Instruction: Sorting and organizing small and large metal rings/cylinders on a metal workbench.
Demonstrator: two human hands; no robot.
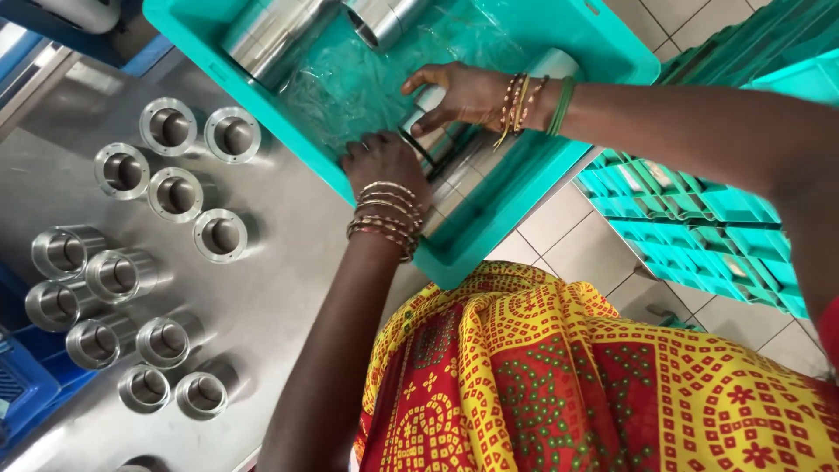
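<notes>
A: Head view. Both hands are inside the teal plastic tray (612, 61), which sits tilted across the edge of the steel table (262, 297).

B: Which hand is where?

A: Left hand (384, 162) is lower in the tray, fingers curled down together onto a black ring (418, 147) and the plastic sheet (350, 83) lining the tray. Whether it actually pinches the ring, cannot tell. Right hand (463, 94) comes in from the right, fingers wrapped round a short metal cylinder (428, 100), thumb out.

B: The cylinder's position?

A: Mid-tray, just above the left hand, touching the ring area.

B: Other parts in the tray?

A: Two larger steel cylinders visible at the top: one long (275, 35), one open-ended (380, 19). Another pale cylinder end (555, 63) shows behind the right wrist.

B: Table count?

A: Five flanged bushings (170, 127) standing flange-up in the upper group. Below them eight plain sleeves (114, 275) standing or leaning in a cluster. Thirteen in all, none touching the tray.

B: Anything else?

A: Stack of teal crates (699, 210) on the tiled floor to the right. Blue bin (22, 385) at the left edge. Bangles on both wrists.
</notes>
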